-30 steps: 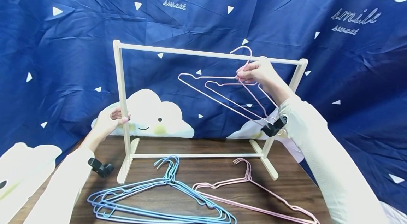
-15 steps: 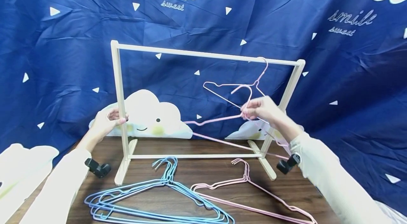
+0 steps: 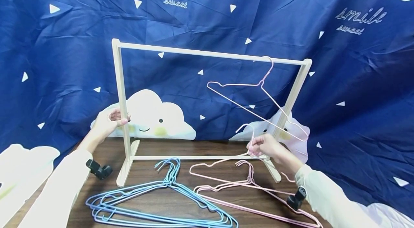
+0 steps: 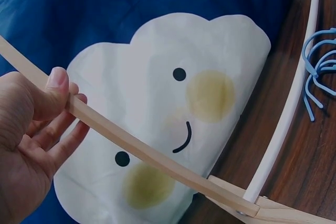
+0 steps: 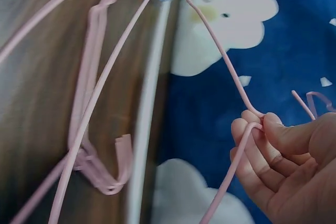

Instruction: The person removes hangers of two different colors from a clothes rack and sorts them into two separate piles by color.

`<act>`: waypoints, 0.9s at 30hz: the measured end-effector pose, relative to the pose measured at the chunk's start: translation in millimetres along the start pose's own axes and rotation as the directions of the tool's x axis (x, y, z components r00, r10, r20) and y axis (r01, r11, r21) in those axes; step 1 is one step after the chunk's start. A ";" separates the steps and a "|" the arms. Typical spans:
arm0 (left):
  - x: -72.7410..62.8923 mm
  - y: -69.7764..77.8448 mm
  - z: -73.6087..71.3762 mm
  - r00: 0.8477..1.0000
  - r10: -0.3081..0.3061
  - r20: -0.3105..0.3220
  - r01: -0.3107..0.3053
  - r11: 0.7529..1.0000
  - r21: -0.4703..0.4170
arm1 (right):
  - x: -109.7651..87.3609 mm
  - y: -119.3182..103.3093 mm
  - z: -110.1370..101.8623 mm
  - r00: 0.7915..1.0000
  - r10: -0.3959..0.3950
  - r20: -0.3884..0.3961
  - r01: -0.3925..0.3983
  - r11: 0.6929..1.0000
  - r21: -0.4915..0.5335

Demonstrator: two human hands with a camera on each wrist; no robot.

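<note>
My left hand grips the left post of a pale wooden clothes rack, thumb in front and fingers behind, as the left wrist view shows. With thumb and fingers my right hand pinches a pink hanger just below its hook, low in front of the rack's right side. That hanger's lower part overlaps two or so pink hangers lying on the table. From the rack's top rail hangs another pink hanger, towards the right end.
Several blue hangers lie stacked in front of the rack, left of the pink ones. The rack's lower bar and feet stand on the dark wooden table. A blue curtain with clouds hangs close behind.
My right hand has come down from the top rail with the pink hanger, to just above the pink hangers on the table. The left hand stays on the post.
</note>
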State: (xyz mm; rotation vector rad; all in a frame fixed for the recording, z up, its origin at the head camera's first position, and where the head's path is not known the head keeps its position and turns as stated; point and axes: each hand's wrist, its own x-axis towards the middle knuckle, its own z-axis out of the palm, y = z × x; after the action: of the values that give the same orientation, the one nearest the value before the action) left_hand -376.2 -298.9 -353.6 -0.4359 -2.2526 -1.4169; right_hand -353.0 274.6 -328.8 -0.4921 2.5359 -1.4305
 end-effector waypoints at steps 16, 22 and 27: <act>0.9 0.2 -0.5 0.999 -0.033 0.003 0.033 0.999 0.000 | 4.5 77.0 10.3 0.983 0.176 0.045 -0.177 0.984 0.018; 1.3 -0.5 0.4 0.999 -0.035 0.006 0.035 0.999 -0.007 | 7.6 89.7 15.2 0.969 0.245 0.012 -0.245 0.969 0.019; 0.9 0.5 -0.2 0.999 -0.040 0.004 0.040 0.999 0.006 | 6.9 93.9 22.6 0.943 0.332 0.001 -0.331 0.941 0.069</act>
State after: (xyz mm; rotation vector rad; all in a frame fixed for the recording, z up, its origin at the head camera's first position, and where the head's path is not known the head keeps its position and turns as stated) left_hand -376.7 -298.9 -352.6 -0.3938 -2.2800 -1.4296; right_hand -370.2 299.1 -420.9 -0.0394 2.4206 -1.3859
